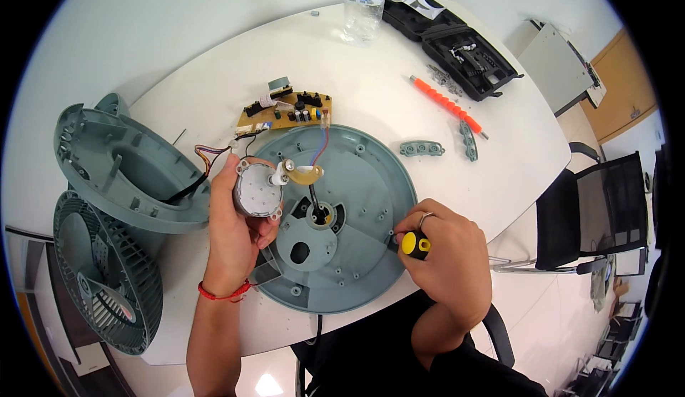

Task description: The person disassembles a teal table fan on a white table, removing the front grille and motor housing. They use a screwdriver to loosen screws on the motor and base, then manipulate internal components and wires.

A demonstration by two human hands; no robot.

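My left hand (232, 243) is closed around a small round silver motor (257, 191), its flat face turned up. A white crank piece sits at the motor's edge, beside a tan plastic part (305, 175). Below lies a round grey-green fan base (364, 254), underside up, with a black cable through its middle hole. At the base's right rim, my right hand (455, 261) grips a screwdriver (415, 245) by its yellow and black handle; its shaft is mostly hidden by the fingers. Coloured wires (207, 156) lead toward the grey-green housing (135, 168) at left.
A circuit board (292, 110) lies behind the base, joined by red and blue wires. The fan grille (107, 275) leans at the table's left edge. Toward the back are a water bottle (364, 4), a black tool case (467, 54), an orange flexible shaft (446, 104) and two grey-green brackets (421, 148).
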